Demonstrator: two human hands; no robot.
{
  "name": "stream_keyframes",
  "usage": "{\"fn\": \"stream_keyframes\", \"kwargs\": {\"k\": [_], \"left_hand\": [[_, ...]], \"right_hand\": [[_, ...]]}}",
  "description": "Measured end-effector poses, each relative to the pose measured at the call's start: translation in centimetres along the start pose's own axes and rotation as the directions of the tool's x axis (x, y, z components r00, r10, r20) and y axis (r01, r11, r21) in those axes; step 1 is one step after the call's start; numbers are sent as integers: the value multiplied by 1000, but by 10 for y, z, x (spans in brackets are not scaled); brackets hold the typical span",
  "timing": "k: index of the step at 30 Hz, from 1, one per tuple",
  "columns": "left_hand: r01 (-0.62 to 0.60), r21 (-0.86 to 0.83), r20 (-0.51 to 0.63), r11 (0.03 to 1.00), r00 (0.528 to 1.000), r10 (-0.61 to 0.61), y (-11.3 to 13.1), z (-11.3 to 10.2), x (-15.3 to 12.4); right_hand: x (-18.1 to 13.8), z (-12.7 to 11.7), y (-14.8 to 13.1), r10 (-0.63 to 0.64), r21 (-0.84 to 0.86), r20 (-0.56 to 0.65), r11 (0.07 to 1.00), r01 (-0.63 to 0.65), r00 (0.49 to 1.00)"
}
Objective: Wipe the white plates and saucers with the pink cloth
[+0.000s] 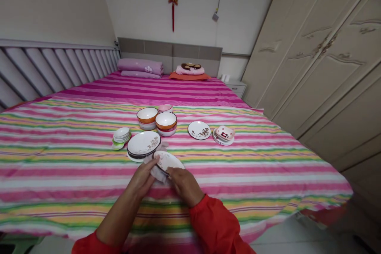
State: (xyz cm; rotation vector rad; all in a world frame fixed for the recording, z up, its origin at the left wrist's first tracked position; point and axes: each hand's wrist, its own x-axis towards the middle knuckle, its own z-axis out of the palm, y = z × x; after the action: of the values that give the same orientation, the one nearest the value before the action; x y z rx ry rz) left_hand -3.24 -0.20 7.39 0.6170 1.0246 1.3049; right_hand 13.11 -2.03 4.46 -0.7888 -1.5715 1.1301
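Note:
A white plate with a dark rim and a faint printed pattern [170,161] is held tilted above the striped cloth, gripped from both sides. My left hand [143,175] closes on its left edge, thumb on top. A thin whitish cloth or tissue [159,174] hangs under the plate at that hand. On the plate's near right edge, my right hand [185,182] is closed with curled fingers. Just beyond the left hand lies a stack of plates [141,143], the top one with brown flowers.
Stacked bowls [166,120] with orange and red outsides stand behind. Small white dishes [121,133] sit on a green leaf-shaped dish at left. To the right are a flowered plate [199,130] and a pink square bowl [225,132] on small plates. A striped sheet [258,178] covers the bed.

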Motion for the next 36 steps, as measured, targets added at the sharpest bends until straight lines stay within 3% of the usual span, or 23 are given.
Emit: {"fn": "stream_keyframes", "kwargs": {"k": [3,5,8,10,11,12,14,17,21,23,25,26,27,29,31,33,36], "left_hand": [[94,-31,-62,995,993,-96,-16,-14,4],[91,-57,-23,994,995,-92,-25,-19,6],[79,-69,-12,994,997,-80,-32,-21,8],[82,-81,-17,993,996,-83,-35,-20,8],[85,-90,-15,992,996,-87,-35,-19,7],[88,-98,-7,991,996,-89,-36,-17,7],[82,-109,1,991,997,-82,-38,-13,7],[64,-107,6,992,998,-64,-41,-6,10],[24,-5,-51,1000,998,-24,-44,0,15],[-20,183,-154,983,987,49,-45,-2,16],[-61,476,-222,877,957,187,-47,-6,15],[-104,616,-191,781,942,276,-50,-8,13],[-177,731,-103,659,926,363,-53,-9,11],[-385,853,194,353,861,469,-62,-10,6],[-525,851,473,24,783,404,-71,-6,-1],[-562,798,601,-216,765,231,-77,3,-6],[-575,752,620,-322,783,49,-77,21,-8]], "right_hand": [[-5,-2,7,-79,-233,148,966,113,986],[-8,-6,11,-113,-286,92,949,135,989],[-9,-15,21,-79,-219,-241,975,25,967],[-6,-21,29,71,-55,-481,992,-111,874],[-5,-23,32,162,45,-529,986,-163,833],[-3,-25,35,242,143,-524,970,-196,817],[1,-27,40,351,333,-416,917,-219,839],[4,-29,47,432,558,-293,802,-214,853],[7,-32,55,490,655,-320,733,-184,811],[8,-34,58,492,665,-345,729,-162,799],[9,-34,61,504,673,-361,723,-156,785],[9,-34,62,516,676,-366,719,-160,774],[9,-34,64,527,679,-369,716,-165,765],[9,-32,66,530,681,-378,715,-161,759],[9,-31,68,513,683,-383,717,-138,769],[9,-30,70,493,687,-376,717,-121,785],[8,-31,72,482,690,-362,714,-119,798]]}}
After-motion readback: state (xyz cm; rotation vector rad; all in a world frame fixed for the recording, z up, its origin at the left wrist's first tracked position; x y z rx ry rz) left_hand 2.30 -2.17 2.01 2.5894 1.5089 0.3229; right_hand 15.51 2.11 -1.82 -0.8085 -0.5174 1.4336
